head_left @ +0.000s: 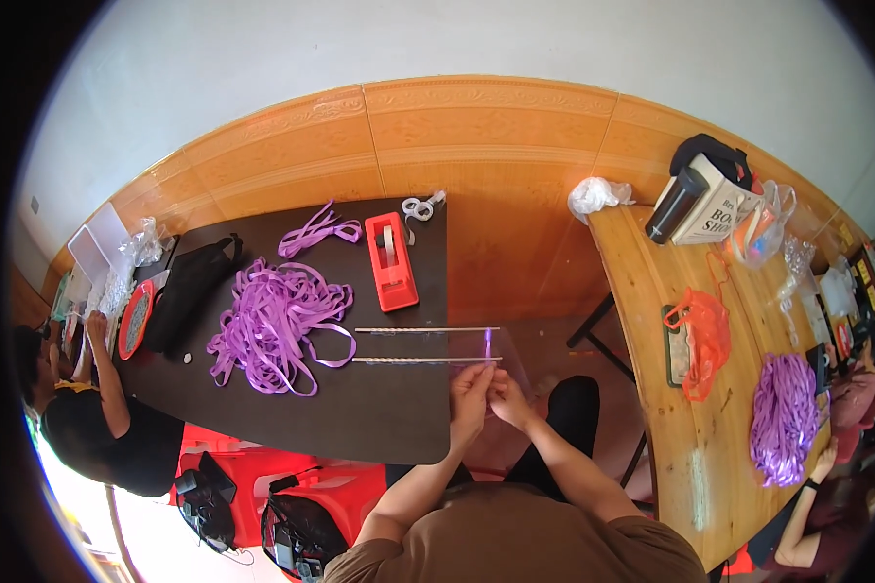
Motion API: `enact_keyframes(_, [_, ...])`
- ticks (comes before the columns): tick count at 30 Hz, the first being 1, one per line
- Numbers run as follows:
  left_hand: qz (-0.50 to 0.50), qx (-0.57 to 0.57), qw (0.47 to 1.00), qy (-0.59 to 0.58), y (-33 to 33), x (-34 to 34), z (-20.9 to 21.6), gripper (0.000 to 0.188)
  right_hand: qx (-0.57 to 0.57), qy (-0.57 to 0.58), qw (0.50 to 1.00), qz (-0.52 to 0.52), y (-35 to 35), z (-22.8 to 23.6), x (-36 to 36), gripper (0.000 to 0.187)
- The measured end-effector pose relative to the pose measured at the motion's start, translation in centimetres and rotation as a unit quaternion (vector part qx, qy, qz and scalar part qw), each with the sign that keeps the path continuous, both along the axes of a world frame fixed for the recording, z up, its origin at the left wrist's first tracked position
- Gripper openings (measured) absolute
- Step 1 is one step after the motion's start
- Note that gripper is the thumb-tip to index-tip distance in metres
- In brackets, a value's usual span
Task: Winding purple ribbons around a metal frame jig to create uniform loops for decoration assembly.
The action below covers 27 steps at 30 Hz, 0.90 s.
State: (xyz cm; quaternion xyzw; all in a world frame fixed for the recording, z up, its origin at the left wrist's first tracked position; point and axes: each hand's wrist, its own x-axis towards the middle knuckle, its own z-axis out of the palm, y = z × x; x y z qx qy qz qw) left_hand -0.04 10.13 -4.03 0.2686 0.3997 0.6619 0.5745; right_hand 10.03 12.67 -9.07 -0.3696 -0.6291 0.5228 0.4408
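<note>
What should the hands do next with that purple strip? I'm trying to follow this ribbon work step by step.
Probably draw the purple strip down toward the nearer rod: both hands, left hand and right hand, pinch its lower end together at the table edge, and it stands upright between the two rods.

Head-worn fisheye, looking down, table (379, 418) near

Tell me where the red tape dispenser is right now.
In the head view, the red tape dispenser stands on the dark table, left of centre, just right of the purple ribbon pile.
</note>
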Motion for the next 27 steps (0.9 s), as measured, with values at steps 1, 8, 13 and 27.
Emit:
enact_keyframes(1, [-0.018,-0.025,0.999,-0.024,-0.4,0.0,-0.1,0.014,0.058,-0.047,0.997,-0.006,-0.7,-1.1,0.4,0.015])
enact_keyframes(8, [-0.06,-0.063,0.996,-0.008,-3.2,-0.3,-3.0,0.016,0.009,-0.102,0.994,0.04,-5.4,-7.6,1.8,0.007])
enact_keyframes(13, [-0.08,-0.103,0.991,0.0,-6.2,0.3,-4.4,0.016,0.082,-0.07,0.994,0.016,-6.1,-8.3,1.5,0.004])
enact_keyframes(27, [-0.06,-0.062,0.977,0.197,-9.7,-1.9,-5.3,0.016,-0.273,0.063,0.958,0.055,-6.6,-7.7,0.8,0.008])
